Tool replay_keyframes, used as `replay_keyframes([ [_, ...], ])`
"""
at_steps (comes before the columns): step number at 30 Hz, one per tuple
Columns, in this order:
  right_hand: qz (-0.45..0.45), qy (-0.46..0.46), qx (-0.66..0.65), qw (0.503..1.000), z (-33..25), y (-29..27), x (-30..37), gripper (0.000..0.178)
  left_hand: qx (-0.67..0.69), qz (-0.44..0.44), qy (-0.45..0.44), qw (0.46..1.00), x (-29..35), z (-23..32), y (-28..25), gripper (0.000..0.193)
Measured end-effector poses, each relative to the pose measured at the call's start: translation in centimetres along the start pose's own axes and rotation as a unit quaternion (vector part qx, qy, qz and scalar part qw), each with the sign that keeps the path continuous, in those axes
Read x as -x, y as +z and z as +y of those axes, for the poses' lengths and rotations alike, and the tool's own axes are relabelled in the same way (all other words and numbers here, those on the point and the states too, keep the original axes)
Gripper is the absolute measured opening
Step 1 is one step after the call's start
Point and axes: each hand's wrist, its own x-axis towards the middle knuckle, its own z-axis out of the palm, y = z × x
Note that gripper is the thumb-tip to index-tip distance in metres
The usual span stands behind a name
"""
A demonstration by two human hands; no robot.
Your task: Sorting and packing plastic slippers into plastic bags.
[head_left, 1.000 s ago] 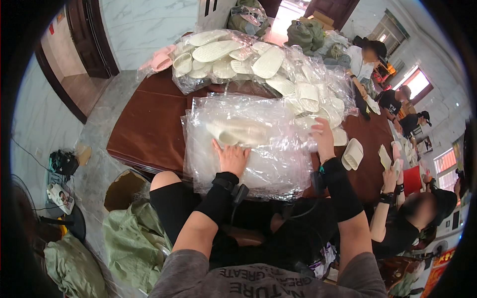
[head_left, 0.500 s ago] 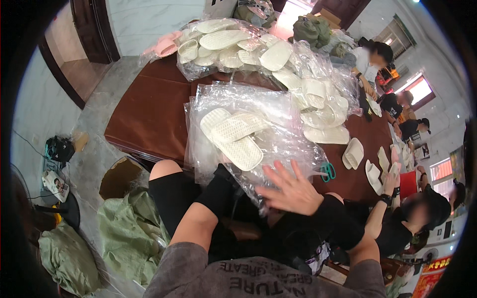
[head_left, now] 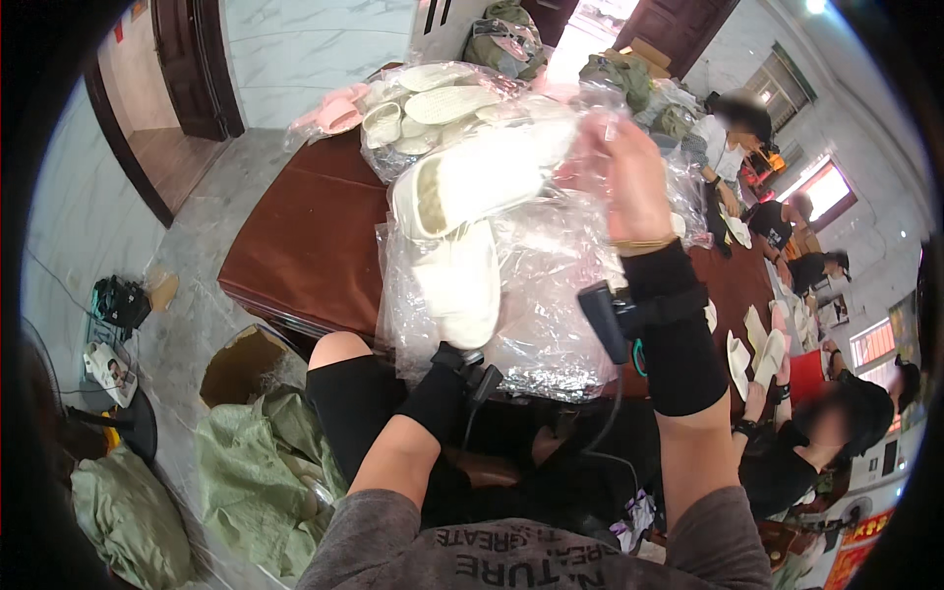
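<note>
A pair of white slippers lies before me, one slipper raised and angled across the other slipper. Both look washed out by glare. Clear plastic film shows around the raised one. At its right end, my right hand is lifted, with its fingers closed on the clear plastic bag. My left forearm reaches up to the lower slipper. The left hand itself is hidden behind that slipper, so its fingers do not show. Beneath lies a stack of flat clear bags at the table's near edge.
Bagged white slippers pile up at the far side, with pink slippers at their left end. Teal scissors peek out beside my right sleeve. Green sacks and an open carton stand on the floor at left. Co-workers sit along the right.
My right hand went from spread open over the near bags to raised and closed on plastic farther away. The slippers moved from lying together on the stack to tilted, one lifted higher.
</note>
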Motion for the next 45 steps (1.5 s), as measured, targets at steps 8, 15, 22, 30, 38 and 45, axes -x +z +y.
replay_keyframes([
  [8, 0.079, 0.158, 0.163, 0.971, 16.4, -18.0, 6.5, 0.029, 0.092, -0.025, -0.024, 0.995, 3.1, -1.4, -0.4, 0.051],
  [15, 0.147, 0.326, 0.038, 0.933, 16.9, -19.1, 12.0, 0.05, 0.122, -0.031, -0.052, 0.991, 1.8, -1.0, -0.9, 0.053],
  [22, 0.024, 0.193, -0.352, 0.915, 15.7, -19.9, 13.5, 0.046, 0.162, -0.056, -0.085, 0.982, 1.7, -0.8, -1.0, 0.054],
  [30, -0.055, 0.211, -0.188, 0.958, 15.5, -16.0, 10.1, 0.038, 0.214, -0.046, -0.107, 0.97, 2.2, -0.8, -1.9, 0.056],
  [38, -0.16, 0.038, 0.423, 0.891, 23.4, -13.0, 6.1, 0.042, 0.277, -0.031, -0.117, 0.953, 1.0, -0.7, -0.7, 0.058],
  [45, -0.204, 0.205, 0.142, 0.947, 26.6, -10.9, 4.8, 0.054, 0.341, -0.038, -0.119, 0.932, 1.0, -1.2, 1.4, 0.06],
])
